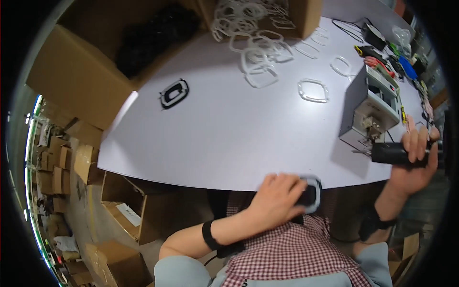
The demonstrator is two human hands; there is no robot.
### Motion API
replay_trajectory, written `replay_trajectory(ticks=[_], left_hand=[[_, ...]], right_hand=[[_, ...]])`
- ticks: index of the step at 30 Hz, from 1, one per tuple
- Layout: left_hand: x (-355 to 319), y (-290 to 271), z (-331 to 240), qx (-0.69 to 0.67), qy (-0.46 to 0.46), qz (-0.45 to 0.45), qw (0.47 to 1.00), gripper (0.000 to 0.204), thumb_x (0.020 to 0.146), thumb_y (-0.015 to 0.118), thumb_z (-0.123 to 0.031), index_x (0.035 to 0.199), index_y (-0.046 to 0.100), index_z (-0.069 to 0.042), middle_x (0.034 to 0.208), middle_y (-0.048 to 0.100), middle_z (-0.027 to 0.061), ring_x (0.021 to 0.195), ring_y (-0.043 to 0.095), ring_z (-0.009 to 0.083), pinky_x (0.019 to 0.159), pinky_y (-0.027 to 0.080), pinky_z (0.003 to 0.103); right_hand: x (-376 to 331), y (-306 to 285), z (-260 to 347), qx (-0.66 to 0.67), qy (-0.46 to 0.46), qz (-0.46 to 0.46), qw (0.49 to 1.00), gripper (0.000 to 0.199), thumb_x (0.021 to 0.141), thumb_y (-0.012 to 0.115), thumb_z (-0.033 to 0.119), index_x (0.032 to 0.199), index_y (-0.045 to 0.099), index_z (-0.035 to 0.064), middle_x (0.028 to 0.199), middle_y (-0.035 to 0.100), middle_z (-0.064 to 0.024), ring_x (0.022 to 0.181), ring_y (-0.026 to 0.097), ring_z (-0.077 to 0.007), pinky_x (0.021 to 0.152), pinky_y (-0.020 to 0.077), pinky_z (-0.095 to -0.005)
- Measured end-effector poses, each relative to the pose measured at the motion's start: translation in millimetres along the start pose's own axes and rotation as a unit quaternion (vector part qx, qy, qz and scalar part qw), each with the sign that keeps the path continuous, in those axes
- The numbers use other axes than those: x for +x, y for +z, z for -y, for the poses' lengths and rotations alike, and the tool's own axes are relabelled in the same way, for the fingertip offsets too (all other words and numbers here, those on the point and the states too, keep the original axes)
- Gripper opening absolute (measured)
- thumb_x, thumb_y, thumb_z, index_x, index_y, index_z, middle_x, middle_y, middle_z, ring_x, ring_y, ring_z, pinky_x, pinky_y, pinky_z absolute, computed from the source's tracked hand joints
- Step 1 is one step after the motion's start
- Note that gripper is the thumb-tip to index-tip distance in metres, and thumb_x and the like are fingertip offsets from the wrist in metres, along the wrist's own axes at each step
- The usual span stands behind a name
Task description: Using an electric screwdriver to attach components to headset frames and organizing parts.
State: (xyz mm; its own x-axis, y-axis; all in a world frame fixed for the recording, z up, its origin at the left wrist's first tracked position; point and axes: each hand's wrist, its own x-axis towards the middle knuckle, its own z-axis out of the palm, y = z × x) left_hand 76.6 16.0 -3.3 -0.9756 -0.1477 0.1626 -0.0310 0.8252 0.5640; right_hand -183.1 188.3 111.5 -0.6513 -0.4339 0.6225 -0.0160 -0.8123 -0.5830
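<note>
on the white table [229, 129] one black-fitted frame [174, 93] lies done, many clear frames [260, 50] wait, left hand [277, 198] clasps a frame [311, 193] at the edge, right hand [416, 155] grips a driver [394, 154].

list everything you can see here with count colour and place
table: one, white, centre
clear rings: many, translucent, far side of table and spilling from a box
black ring: one, black with clear insert, table left
grey machine: one, grey, table right
boxes: several, brown, far left and floor
hand tools: several, mixed colours, far right
framed part: one, black and clear, under left hand
black tool: one, in right hand
left hand: on framed part
right hand: gripping black tool
</note>
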Motion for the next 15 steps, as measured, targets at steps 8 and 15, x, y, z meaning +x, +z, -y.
replay_trajectory(ticks=[8, 15], left_hand=[[21, -148, 224, 0.135, -0.195, -0.360, 0.902, 0.034, 0.096, 0.062, -0.019, 0.124, 0.065, 0.000, 0.130, 0.064, 0.0201, 0.122, 0.059, 0.0364, 0.104, 0.046, 0.045], [26, -153, 251, 0.284, -0.285, -0.166, 0.900, 0.050, 0.098, 0.063, -0.038, 0.139, 0.058, -0.010, 0.142, 0.056, 0.0124, 0.134, 0.050, 0.0321, 0.112, 0.035, 0.050]], right_hand=[[-7, -29, 11, -0.056, -0.042, -0.086, 0.994, 0.025, 0.103, 0.056, 0.016, 0.123, 0.049, 0.0034, 0.076, 0.041, 0.0006, 0.064, 0.042, -0.0100, 0.076, 0.0426, -0.0310], [9, -10, -10, -0.177, -0.171, -0.181, 0.952, 0.020, 0.097, 0.064, 0.009, 0.113, 0.054, 0.0025, 0.076, 0.053, -0.0044, 0.064, 0.051, -0.0153, 0.065, 0.0469, -0.0331]])
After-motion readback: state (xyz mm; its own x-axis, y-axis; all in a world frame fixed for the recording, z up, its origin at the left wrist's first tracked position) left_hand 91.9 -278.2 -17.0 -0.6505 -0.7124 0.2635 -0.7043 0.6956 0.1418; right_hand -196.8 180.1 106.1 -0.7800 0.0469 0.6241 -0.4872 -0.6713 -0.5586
